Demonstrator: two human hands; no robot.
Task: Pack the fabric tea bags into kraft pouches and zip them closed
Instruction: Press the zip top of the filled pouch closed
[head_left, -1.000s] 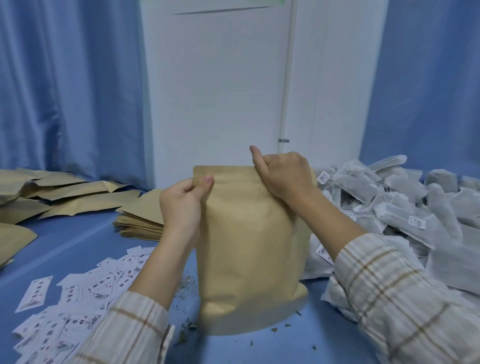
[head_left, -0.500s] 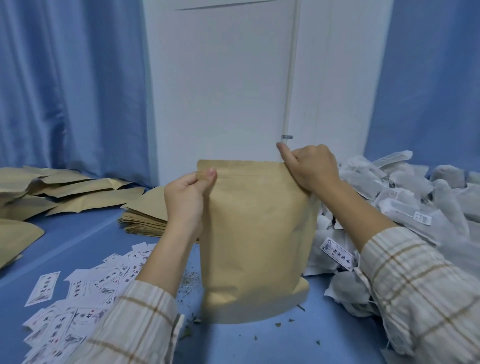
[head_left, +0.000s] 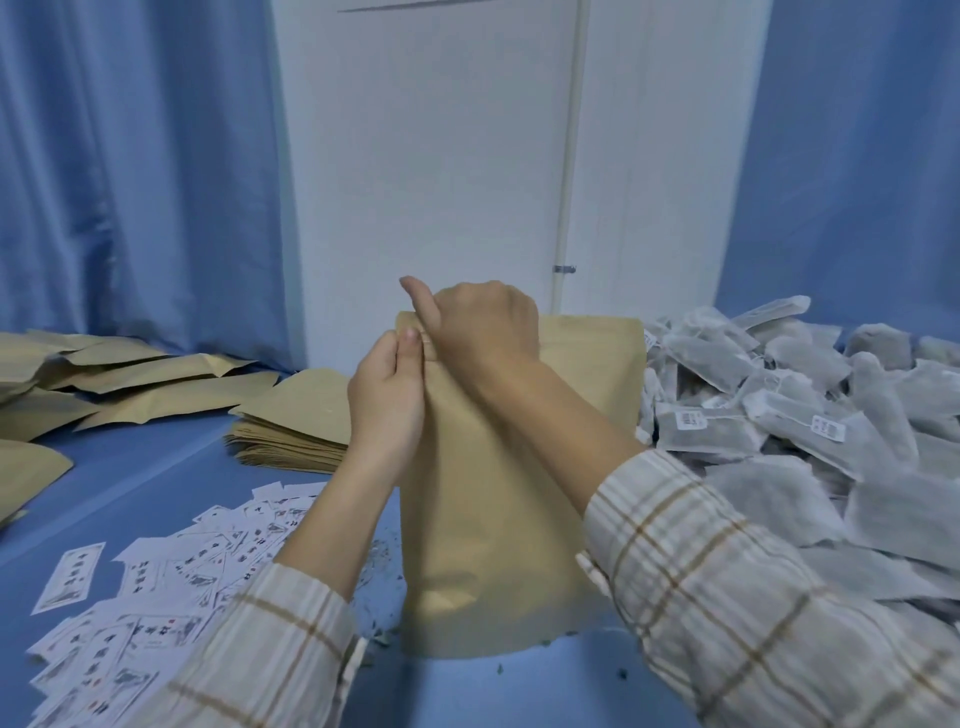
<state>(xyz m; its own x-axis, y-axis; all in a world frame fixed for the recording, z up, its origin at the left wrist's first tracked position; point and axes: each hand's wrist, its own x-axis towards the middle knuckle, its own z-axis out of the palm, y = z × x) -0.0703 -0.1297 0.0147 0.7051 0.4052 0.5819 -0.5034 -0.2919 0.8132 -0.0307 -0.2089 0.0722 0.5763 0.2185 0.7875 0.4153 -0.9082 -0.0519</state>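
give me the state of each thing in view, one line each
kraft pouch: upright on the table, bulging, gripped at its top left corner
left hand: pinches the pouch's top edge
right hand: pinches the top edge beside the left hand, thumb up
tea bags: loose heap, unpacked
empty pouches: flat, stacked
paper labels: scattered flat

There is only one view, from the camera on my head. It looks forward and a little down over the blue table (head_left: 156, 467), toward the white door (head_left: 426, 171) and the blue curtains (head_left: 130, 171) behind. It is close: my left hand (head_left: 387, 400) and right hand (head_left: 483, 327) fill the centre, and my sleeves reach the lower edge. The wide lens bends the sides.
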